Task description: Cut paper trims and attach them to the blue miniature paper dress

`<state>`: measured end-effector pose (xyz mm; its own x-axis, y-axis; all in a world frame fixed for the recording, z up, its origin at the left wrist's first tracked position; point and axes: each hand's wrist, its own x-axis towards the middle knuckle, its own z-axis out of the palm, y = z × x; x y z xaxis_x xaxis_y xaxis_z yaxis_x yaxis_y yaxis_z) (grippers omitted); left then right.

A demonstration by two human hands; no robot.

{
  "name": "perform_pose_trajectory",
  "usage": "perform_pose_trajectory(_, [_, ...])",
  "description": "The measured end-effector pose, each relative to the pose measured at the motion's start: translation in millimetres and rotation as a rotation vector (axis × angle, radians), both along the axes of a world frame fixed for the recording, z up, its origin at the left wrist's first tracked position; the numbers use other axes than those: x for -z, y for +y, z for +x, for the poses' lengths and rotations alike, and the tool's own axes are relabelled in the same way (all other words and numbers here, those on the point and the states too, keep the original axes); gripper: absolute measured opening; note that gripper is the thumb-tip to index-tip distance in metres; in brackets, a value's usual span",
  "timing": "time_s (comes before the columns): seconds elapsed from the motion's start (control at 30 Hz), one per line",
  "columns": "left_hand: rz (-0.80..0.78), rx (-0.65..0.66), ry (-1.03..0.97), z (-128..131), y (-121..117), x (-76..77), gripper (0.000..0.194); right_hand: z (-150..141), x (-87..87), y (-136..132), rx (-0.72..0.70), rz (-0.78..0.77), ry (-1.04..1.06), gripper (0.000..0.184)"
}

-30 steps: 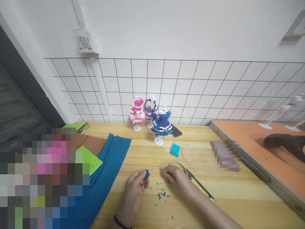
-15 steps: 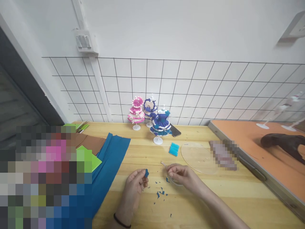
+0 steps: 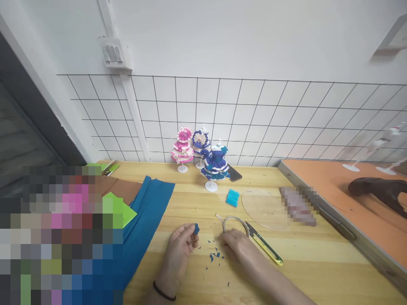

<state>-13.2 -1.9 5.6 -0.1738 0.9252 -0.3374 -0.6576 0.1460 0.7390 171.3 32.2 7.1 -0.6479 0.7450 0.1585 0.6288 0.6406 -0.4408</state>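
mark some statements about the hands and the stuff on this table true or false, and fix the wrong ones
1. The left hand holds a small blue piece. True.
2. The right hand is holding the yellow-edged snips. False: they lie on the table, beyond that hand.
3. Small blue scraps lie between the two hands. True.
4. The pink dress figure is the closest of the three on the wooden surface. False: the one in front wears a blue dress.
5. The turquoise piece lies nearer the camera than the phone. True.
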Motion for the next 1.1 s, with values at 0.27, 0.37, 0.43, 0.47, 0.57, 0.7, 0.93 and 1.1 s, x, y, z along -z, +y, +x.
perform_pose_trajectory(0.27, [0.010, 0.012, 0.004, 2, 1, -1.4, 0.012, -23, -4.7, -19, -0.071, -0.179, 0.071, 0.027])
perform_pose_trajectory(0.37, [0.009, 0.008, 0.005, 1, 1, -1.4, 0.012, -31, 2.8, -21, -0.093, -0.131, 0.018, 0.030])
perform_pose_trajectory(0.43, [0.007, 0.007, 0.007, 0, 1, -0.9, 0.013, -30, 4.1, -21, -0.119, -0.120, 0.011, 0.030])
perform_pose_trajectory(0.47, [0.005, 0.007, 0.009, 0, 1, -0.6, 0.013, -27, 3.6, -20, -0.123, -0.120, 0.023, 0.029])
perform_pose_trajectory(0.57, [-0.001, 0.003, 0.009, 0, 1, 0.2, 0.013, -15, 0.7, -15, -0.014, -0.127, 0.080, 0.026])
perform_pose_trajectory(0.7, [0.003, 0.005, 0.004, 1, 0, -0.5, 0.013, -7, 2.3, -10, 0.099, -0.171, 0.113, 0.025])
perform_pose_trajectory(0.93, [-0.006, -0.008, 0.015, 1, 1, -0.9, 0.013, -16, 8.6, -26, -0.109, -0.103, 0.060, 0.026])
perform_pose_trajectory(1.1, [-0.015, -0.006, 0.021, 0, 1, -1.5, 0.013, -6, -0.7, -4, -0.053, 0.073, -0.043, 0.019])
